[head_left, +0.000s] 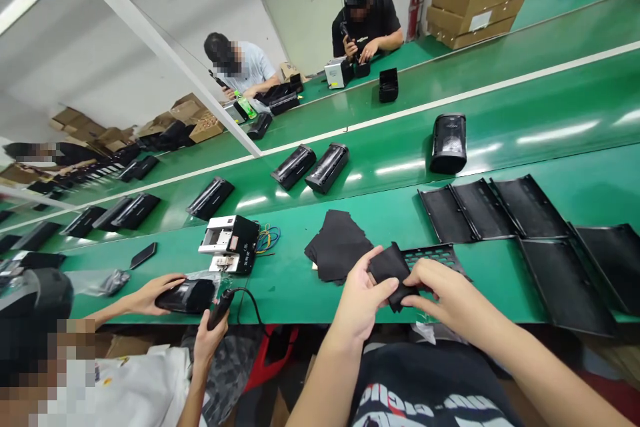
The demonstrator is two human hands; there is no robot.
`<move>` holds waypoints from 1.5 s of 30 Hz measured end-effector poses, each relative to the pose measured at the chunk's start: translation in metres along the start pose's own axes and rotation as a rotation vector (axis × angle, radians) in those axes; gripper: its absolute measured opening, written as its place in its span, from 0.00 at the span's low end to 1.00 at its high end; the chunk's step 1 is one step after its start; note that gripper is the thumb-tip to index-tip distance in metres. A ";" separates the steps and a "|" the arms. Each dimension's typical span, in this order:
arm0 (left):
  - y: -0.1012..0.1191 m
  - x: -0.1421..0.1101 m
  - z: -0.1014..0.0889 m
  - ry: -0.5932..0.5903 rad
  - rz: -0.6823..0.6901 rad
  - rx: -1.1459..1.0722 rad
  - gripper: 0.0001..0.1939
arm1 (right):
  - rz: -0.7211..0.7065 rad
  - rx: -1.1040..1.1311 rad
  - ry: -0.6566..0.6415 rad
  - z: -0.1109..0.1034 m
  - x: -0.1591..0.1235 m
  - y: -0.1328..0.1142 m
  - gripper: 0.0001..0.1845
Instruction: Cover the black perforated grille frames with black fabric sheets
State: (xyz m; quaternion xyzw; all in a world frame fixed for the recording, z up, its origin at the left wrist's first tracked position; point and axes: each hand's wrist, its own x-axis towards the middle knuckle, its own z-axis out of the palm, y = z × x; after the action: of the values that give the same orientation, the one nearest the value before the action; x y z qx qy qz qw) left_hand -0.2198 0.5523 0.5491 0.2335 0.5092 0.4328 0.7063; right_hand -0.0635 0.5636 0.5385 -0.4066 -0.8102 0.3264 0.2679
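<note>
My left hand (361, 293) and my right hand (443, 290) both pinch a small piece of black cloth (393, 270) at the near edge of the green table (450, 220). The cloth covers the left end of a black perforated grille panel (435, 255) that lies under my right hand. Just left of my hands lies a loose pile of black cloth pieces (337, 243).
A row of black curved plastic shells (505, 210) lies to the right. Black speaker housings (449, 141) ride the conveyor belt beyond. On my left a co-worker's hands hold a black housing (186, 295) and a power screwdriver (220, 309). Other people work across the belt; cardboard boxes (480, 7) stand far right.
</note>
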 end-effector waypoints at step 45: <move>-0.021 0.045 -0.053 0.127 -0.026 -0.001 0.08 | 0.535 0.878 0.704 0.018 0.007 0.077 0.09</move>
State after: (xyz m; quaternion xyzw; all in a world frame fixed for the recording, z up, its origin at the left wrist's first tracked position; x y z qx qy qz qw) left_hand -0.2566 0.5740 0.4900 0.1985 0.5557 0.4378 0.6783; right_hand -0.0427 0.5992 0.4711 -0.5307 -0.3335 0.5314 0.5698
